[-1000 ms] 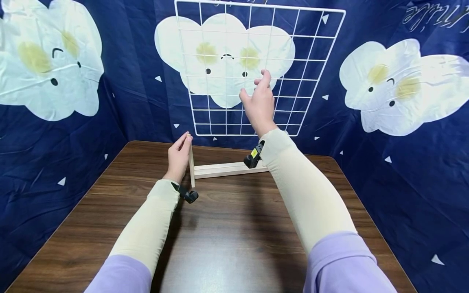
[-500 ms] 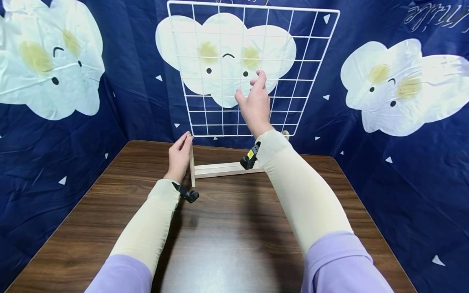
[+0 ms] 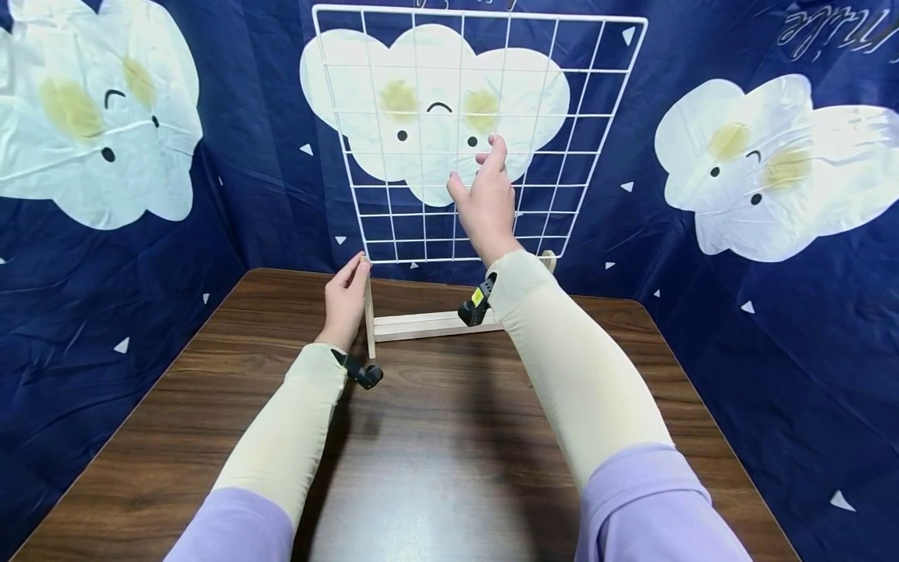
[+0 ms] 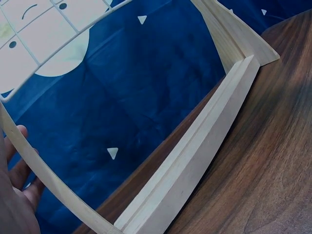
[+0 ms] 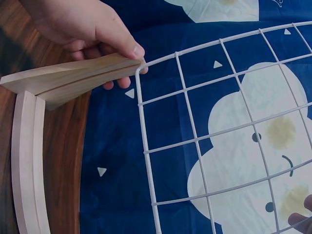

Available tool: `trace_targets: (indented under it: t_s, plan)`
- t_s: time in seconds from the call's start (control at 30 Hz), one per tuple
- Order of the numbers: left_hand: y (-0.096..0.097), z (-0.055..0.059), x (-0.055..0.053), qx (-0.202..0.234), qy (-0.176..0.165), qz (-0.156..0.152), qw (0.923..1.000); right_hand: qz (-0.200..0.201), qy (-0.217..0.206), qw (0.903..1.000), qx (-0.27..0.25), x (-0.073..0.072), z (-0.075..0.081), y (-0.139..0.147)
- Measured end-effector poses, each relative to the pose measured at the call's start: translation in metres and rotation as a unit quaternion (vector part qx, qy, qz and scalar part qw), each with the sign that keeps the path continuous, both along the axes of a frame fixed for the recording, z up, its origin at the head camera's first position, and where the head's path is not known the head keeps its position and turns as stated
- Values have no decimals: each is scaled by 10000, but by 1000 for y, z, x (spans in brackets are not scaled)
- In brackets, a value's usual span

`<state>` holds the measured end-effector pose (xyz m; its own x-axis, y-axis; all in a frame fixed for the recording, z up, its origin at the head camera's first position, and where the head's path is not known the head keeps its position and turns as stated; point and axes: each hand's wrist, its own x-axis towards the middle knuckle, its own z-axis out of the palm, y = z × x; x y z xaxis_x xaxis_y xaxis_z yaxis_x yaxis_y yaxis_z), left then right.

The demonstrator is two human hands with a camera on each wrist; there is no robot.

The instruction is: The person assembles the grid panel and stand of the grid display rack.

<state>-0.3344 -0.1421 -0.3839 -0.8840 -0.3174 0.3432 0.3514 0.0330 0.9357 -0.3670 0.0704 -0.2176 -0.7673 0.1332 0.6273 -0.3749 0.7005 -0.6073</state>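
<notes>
A white wire grid panel (image 5: 197, 140) stands upright above a pale wooden stand, and my right hand (image 3: 487, 209) grips it near the middle with the index finger stretched up. In the right wrist view only its fingertips (image 5: 301, 222) show. My left hand (image 3: 343, 306) pinches the top of the stand's left upright (image 5: 83, 78), thumb on the near side. The panel's lower left corner meets that upright's tip beside my thumb. A grooved base bar (image 4: 195, 146) joins the left upright to the right upright (image 4: 234, 39), which my right arm mostly hides in the head view.
The stand rests on a dark wood-grain table (image 3: 421, 437), near its back edge. Blue cloth (image 3: 260, 195) with white cloud prints hangs behind and on both sides. A small black camera is strapped to each wrist.
The panel and my right hand have moved left, bringing the panel's lower left corner to the left upright's top. The right upright's tip has come into view. My left hand stays in place.
</notes>
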Motion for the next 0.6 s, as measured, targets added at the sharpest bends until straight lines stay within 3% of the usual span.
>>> trace_targets:
  t_s: [0.13,0.4,0.6]
  plan:
    - [-1,-3,-4,-2,-29,31,10000,29,26,10000,-37,0,1,-2]
    - [-6,-29,-31,163,17,90,9998,99,-18,9999,-72,0,2,-4]
    - [-6,-33,-33,195,98,155,9996,100,-33,9998,-152,-1,0,-4]
